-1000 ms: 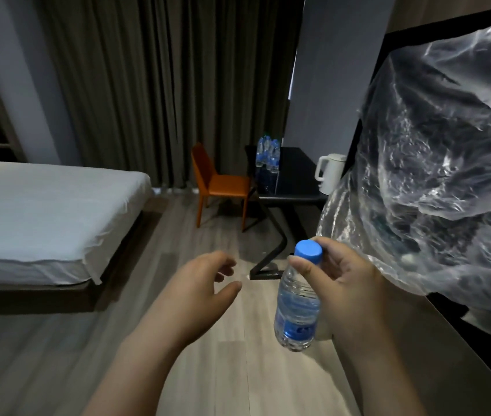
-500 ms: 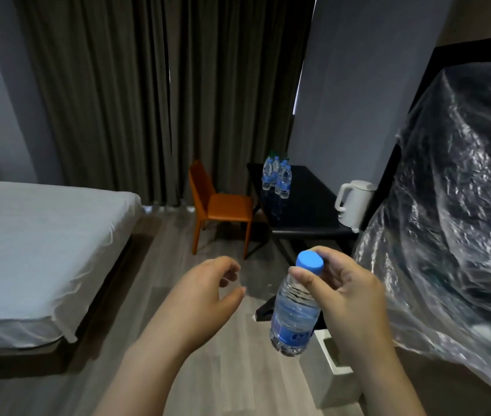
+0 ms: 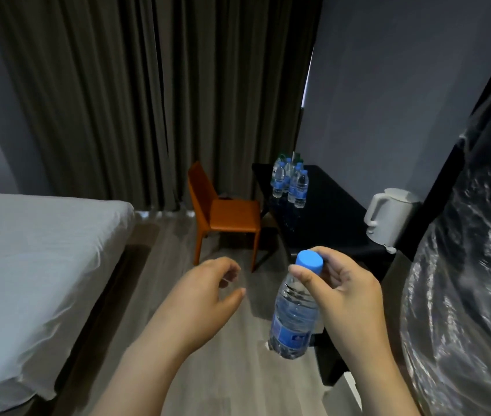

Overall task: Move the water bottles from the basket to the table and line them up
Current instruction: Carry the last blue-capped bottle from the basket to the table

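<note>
My right hand (image 3: 347,298) grips a clear water bottle (image 3: 293,321) by its neck, just under the blue cap; the bottle hangs upright over the floor. To its left my left hand (image 3: 205,298) hovers with loosely curled fingers and nothing in it. Ahead stands a black table (image 3: 331,217) with several water bottles (image 3: 290,183) clustered at its far left corner. No basket is in view.
A white kettle (image 3: 389,219) sits on the table's right side. An orange chair (image 3: 223,214) stands left of the table. A white bed (image 3: 34,265) fills the left. Clear plastic sheeting (image 3: 472,280) bulges in on the right. Dark curtains hang behind.
I have come closer to the table, which now looms larger. The plastic sheeting has slid toward the right edge. Both hands hold the same poses, the bottle still in my right.
</note>
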Tool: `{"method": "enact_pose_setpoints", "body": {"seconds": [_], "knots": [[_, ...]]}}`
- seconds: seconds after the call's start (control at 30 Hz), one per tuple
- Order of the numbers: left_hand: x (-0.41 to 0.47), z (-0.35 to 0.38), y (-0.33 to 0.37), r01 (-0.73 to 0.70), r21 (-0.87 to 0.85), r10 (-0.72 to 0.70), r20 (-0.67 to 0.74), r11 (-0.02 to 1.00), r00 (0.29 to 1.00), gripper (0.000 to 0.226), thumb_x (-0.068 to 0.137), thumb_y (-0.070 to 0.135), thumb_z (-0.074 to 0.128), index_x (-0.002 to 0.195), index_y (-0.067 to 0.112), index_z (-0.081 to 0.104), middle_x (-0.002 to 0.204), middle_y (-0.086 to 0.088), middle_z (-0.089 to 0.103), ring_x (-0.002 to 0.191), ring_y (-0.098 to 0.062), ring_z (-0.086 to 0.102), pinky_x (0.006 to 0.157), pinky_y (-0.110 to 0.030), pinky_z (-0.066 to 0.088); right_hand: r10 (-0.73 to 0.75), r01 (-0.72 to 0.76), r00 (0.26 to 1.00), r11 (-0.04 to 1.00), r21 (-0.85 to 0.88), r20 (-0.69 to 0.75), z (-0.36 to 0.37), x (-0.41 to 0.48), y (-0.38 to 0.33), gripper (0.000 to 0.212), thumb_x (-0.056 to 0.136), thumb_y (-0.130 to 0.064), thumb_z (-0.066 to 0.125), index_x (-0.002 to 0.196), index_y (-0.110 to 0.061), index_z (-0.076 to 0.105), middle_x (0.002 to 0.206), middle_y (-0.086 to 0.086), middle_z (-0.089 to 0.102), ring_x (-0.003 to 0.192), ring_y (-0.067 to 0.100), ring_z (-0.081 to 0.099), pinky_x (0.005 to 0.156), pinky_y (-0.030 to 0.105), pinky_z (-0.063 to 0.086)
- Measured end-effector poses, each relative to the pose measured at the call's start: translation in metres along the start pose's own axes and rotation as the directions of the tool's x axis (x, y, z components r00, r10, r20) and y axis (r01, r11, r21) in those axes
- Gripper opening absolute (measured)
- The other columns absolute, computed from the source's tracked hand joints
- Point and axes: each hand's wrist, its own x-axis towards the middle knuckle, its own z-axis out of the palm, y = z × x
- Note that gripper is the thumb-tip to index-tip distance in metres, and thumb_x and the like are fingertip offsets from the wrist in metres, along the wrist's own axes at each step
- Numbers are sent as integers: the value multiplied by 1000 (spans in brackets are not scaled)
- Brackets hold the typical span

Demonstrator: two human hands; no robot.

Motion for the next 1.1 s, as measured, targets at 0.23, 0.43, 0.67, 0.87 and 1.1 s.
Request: {"method": "enact_pose_setpoints", "body": {"seconds": [0.23, 0.43, 0.67, 0.87, 1.1], "knots": [[136, 0, -34, 6, 31, -6, -6, 999, 1000, 28, 87, 38, 60, 115, 33, 55, 106, 18, 57, 98, 3, 54, 83, -11, 44, 40, -39, 999, 998, 53, -3, 43, 120, 48, 20, 74, -39, 74, 91, -40, 64, 92, -24, 67, 88, -5, 64, 66, 12, 50], [225, 10, -59, -17, -9, 17, 9, 1000, 1000, 28, 88, 37, 60, 115, 33, 56, 104, 19, 57, 97, 4, 55, 84, -13, 47, 63, -63, 998, 997, 55, -2, 70, 197, 85, 20, 73, -30, 78, 86, -39, 66, 90, -24, 68, 87, -9, 63, 66, 1, 45], [321, 26, -100, -34, -61, 38, 63, 998, 997, 30, 88, 33, 62, 116, 31, 56, 103, 16, 57, 97, 4, 55, 72, -4, 43, 150, -150, 988, 989, 16, -40, 109, 267, 129, 21, 68, -38, 80, 84, -41, 66, 90, -30, 67, 88, -14, 62, 64, 6, 46], [424, 19, -151, -95, -106, 106, 104, 990, 989, 28, 87, 32, 62, 115, 34, 55, 106, 17, 57, 98, 4, 54, 81, -11, 47, 145, -150, 986, 987, -59, -76, 163, 349, 157, 21, 70, -36, 79, 82, -44, 63, 92, -31, 67, 89, -11, 63, 71, 11, 46], [547, 10, -203, -185, -133, 204, 142, 974, 969, 27, 87, 25, 63, 113, 23, 59, 103, 10, 61, 96, 0, 57, 85, -16, 49, 145, -165, 973, 980, -106, -180, 218, 439, 179, 17, 71, -37, 78, 85, -34, 69, 84, -18, 72, 81, -4, 67, 71, 16, 50]]}}
